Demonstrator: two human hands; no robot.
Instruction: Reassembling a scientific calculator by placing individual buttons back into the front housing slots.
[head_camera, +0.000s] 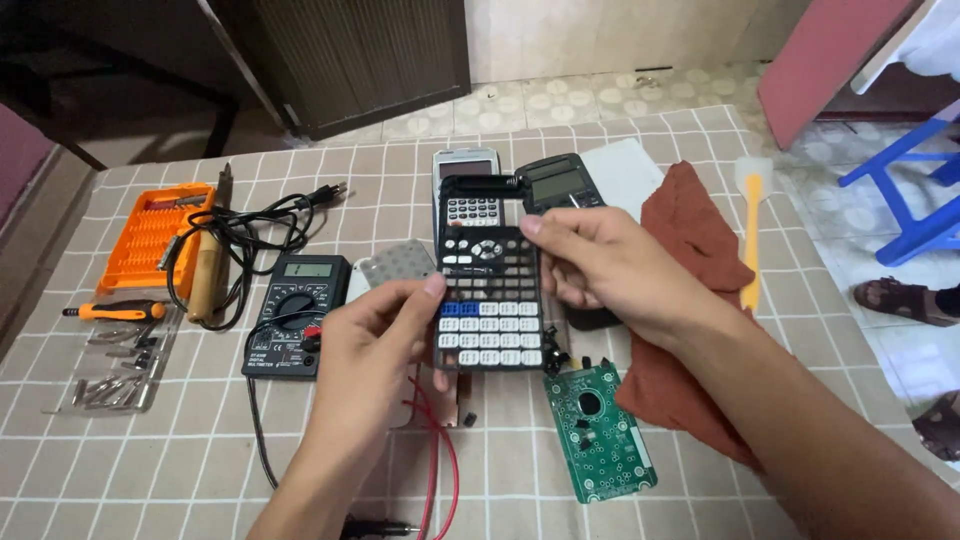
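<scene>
Calculator front shell (487, 300), black, held up over the checked surface (200, 440) between both hands. Left hand (375, 340) curled shut on its left edge, thumb on the face beside the blue keys. Right hand (610, 270) closed on its upper right edge, thumb tip at the rim of the display opening.

Condition: shell already parted from its electronics. Display window is an empty frame; a second calculator (470, 185) shows through it. Key rows present: dark keys above, one blue row, white rows below.

Progress, judged: disassembly appears largely done, with the green circuit board (598, 430) lying bare on the surface just below the shell and a grey dotted keypad sheet (395, 268) lying separately behind the left hand. Keys remain seated in the shell; nothing appears refitted.

Surrounding items: dark calculator (560, 185) behind the right hand; multimeter (297, 315) with red leads (440, 450); orange bit case (150, 235); soldering iron (210, 260); rust-coloured cloth (690, 280); orange-handled spatula tool (752, 225).
</scene>
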